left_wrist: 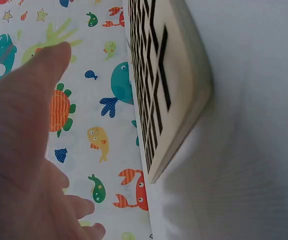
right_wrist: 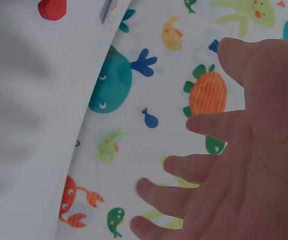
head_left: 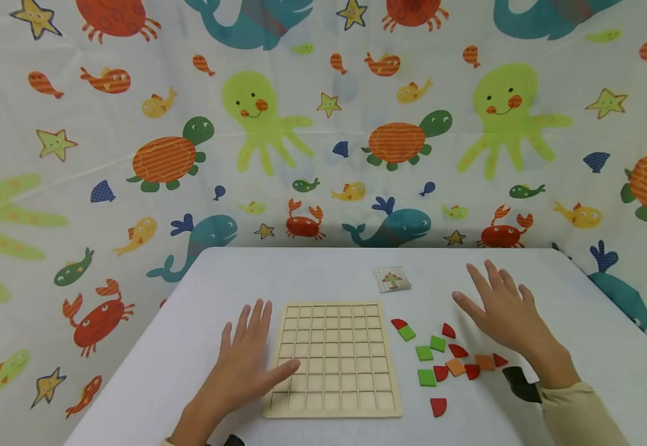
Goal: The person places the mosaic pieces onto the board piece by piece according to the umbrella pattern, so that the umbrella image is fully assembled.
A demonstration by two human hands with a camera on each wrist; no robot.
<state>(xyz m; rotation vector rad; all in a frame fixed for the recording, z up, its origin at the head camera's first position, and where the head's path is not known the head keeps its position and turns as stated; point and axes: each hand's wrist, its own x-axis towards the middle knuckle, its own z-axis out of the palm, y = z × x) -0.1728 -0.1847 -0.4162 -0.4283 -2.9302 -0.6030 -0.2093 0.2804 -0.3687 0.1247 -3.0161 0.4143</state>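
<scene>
A square wooden board (head_left: 331,357) with a grid of shallow cells lies flat on the white table. At its left side is my left hand (head_left: 247,362), fingers straight, the thumb reaching over the board's left edge; in the left wrist view the thumb appears apart from the board (left_wrist: 184,85). My right hand (head_left: 504,313) hovers with spread fingers, holding nothing, above the table behind the loose pieces. Those pieces include green squares (head_left: 426,378), red quarter-rounds (head_left: 438,407) and orange squares (head_left: 485,362). The right wrist view shows the open palm (right_wrist: 269,125) and a red piece (right_wrist: 53,8).
A small stack of pattern cards (head_left: 392,279) lies behind the board, the top one showing a red and green figure on a grid. The white table (head_left: 301,272) ends at a curtain (head_left: 323,124) printed with sea animals, which hangs behind and along the sides.
</scene>
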